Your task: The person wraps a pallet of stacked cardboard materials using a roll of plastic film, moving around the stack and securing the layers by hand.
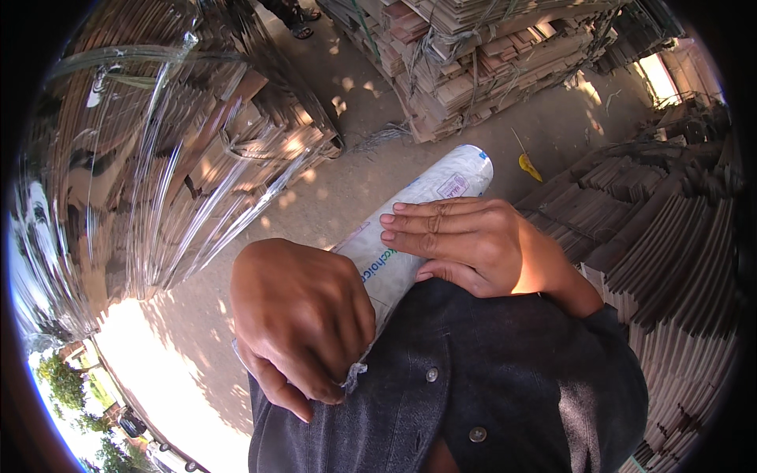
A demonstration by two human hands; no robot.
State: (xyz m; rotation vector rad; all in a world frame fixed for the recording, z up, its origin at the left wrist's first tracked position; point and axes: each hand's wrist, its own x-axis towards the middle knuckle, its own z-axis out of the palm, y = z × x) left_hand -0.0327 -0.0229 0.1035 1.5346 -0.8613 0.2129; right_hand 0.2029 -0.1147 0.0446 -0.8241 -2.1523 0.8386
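Brown bare ground (364,106), dappled with small spots of sun, runs between stacks of flat brown sheets. Left side: a tall stack (158,158) under clear stretch film, its strands pulled taut and catching glare. Far side, top of view: another stack (489,67), bound with ties, edges ragged. Right: a third stack (670,229), its many thin layers fanned and mostly in shade. One yellow leaf (529,167) on the ground near that stack; at the top edge, a sandalled foot (302,31). Lower left, ground bleached white by sun, green trees (61,382) beyond. White roll (422,191) with blue, green and purple print lies slantwise in front of the person's dark buttoned shirt (505,378) — far end up and right, near end running under the left hand. Right hand (465,244) comes in from the right, fingers straight and together, laid across the roll's upper side, thumb lower on its flank. Left hand (302,319) back upward, fingers bent downward over the near end; undersides hidden — cannot tell what they grip. Small crumpled bit of clear film (355,378) shows just beside those fingers, against the shirt.
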